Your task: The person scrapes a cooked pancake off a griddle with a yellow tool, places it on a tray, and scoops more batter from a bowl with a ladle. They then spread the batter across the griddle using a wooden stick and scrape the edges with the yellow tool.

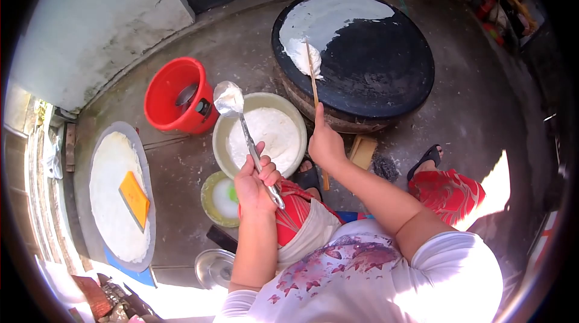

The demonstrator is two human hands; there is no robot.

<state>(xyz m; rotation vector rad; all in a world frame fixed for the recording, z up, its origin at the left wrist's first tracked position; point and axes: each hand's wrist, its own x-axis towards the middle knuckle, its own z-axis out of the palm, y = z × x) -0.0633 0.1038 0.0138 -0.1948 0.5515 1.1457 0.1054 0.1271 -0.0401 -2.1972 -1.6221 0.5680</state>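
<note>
My left hand [257,181] is closed round the handle of a metal ladle [249,137]. The ladle's bowl, coated with white batter, is above the left rim of a large pale basin [221,142] of white batter. With my right hand [327,142] I grip a thin wooden stick [313,79], its far end in a thick lump of batter [304,59] on the round black griddle [380,60]. A white layer of batter [335,12] covers the griddle's upper left part; dark surface shows across the rest.
A red bucket [208,112] stands left of the basin, and a small green bowl [208,202] below it. Further left, a round board bears a white sheet [114,184] with a yellow scraper [136,198] on it. A metal lid [211,267] lies near my left forearm.
</note>
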